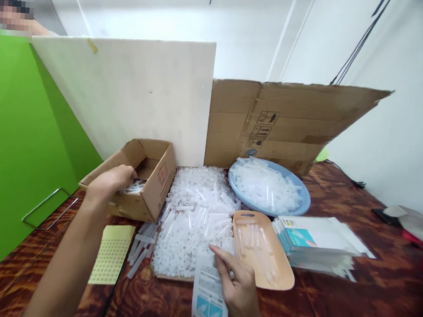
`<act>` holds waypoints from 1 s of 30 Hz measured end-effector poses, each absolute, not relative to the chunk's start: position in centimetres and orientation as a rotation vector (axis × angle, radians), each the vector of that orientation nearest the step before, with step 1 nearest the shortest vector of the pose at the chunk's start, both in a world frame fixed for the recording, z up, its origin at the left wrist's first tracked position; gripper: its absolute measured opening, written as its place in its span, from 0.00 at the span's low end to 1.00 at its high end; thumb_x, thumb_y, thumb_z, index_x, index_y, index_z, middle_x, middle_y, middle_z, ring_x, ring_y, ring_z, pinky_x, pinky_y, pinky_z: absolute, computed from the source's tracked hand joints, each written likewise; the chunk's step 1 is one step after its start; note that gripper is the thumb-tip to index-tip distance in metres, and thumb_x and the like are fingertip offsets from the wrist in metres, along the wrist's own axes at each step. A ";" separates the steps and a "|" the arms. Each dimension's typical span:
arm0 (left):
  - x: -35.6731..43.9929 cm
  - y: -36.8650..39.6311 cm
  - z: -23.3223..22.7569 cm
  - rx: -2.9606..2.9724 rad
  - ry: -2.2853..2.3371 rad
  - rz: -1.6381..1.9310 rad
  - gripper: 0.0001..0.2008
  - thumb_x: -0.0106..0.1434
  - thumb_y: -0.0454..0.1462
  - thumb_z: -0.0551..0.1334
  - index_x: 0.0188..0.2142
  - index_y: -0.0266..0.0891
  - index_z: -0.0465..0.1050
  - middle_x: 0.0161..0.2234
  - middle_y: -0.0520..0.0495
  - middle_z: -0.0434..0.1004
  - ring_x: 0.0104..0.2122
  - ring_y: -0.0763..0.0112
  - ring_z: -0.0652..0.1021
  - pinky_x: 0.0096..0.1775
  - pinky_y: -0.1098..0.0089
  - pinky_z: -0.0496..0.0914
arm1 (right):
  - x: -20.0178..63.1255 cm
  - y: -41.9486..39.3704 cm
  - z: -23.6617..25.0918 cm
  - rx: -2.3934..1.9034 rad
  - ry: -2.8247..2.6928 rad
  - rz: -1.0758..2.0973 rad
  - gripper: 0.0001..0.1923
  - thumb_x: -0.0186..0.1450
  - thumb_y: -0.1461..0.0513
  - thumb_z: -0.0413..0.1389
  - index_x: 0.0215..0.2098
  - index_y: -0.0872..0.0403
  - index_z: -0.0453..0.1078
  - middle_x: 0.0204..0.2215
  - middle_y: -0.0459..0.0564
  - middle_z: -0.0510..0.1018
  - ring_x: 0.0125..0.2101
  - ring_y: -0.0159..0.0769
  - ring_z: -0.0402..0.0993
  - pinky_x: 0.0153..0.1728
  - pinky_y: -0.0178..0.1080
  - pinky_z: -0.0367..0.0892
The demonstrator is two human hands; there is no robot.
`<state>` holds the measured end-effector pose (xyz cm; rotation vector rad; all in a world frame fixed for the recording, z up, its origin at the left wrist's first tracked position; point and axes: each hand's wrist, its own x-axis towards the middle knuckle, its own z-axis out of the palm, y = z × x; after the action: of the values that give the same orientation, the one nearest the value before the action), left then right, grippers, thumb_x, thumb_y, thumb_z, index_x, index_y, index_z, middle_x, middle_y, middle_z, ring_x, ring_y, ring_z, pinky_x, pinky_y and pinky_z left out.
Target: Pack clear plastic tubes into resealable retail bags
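The left hand (113, 179) reaches into the small cardboard box (148, 173), fingers curled on the clear plastic tubes (134, 187) inside, so pick up gently, while the right hand (237, 281) holds the printed packet (207, 298) flat with fingers spread.

Two hands: the left hand (111, 180) and the right hand (237, 282). One small carton (152, 183). One blue plate (304, 201). One tan tray (279, 274). One packet (207, 298) under the right hand. One yellow sticker sheet (112, 253). One stack of packets (318, 241), too many to count. One heap of clear tubes (192, 220), uncountable. Two upright boards: one white panel (129, 95) and one cardboard sheet (290, 120).
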<state>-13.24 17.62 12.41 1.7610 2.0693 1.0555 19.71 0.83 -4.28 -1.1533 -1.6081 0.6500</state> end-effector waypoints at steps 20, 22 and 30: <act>-0.1 2.8 -3.2 1.698 1.166 1.270 0.10 0.72 0.36 0.57 0.51 0.42 0.71 0.45 0.45 0.80 0.43 0.66 0.81 0.47 0.68 0.76 | 17.0 0.9 -2.8 -1.090 -1.319 1.106 0.13 0.69 0.55 0.59 0.48 0.50 0.78 0.43 0.54 0.82 0.45 0.46 0.79 0.48 0.43 0.75; -0.4 2.9 -3.8 1.650 1.211 1.318 0.08 0.73 0.36 0.56 0.48 0.41 0.73 0.43 0.45 0.81 0.41 0.66 0.81 0.42 0.70 0.76 | 16.9 1.5 -3.5 -1.137 -1.185 0.976 0.09 0.66 0.57 0.62 0.43 0.51 0.77 0.36 0.51 0.81 0.37 0.40 0.80 0.40 0.38 0.77; -1.3 4.2 -5.0 1.680 0.970 1.439 0.11 0.72 0.31 0.57 0.49 0.43 0.75 0.48 0.44 0.81 0.53 0.60 0.78 0.56 0.59 0.71 | 17.7 3.3 -4.3 -1.007 -1.226 0.945 0.05 0.65 0.61 0.64 0.40 0.51 0.79 0.36 0.50 0.80 0.26 0.34 0.77 0.26 0.35 0.76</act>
<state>-1.30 4.17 -4.99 1.6797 0.9699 1.4387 17.67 3.32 -4.29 -1.0074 -1.2257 0.9453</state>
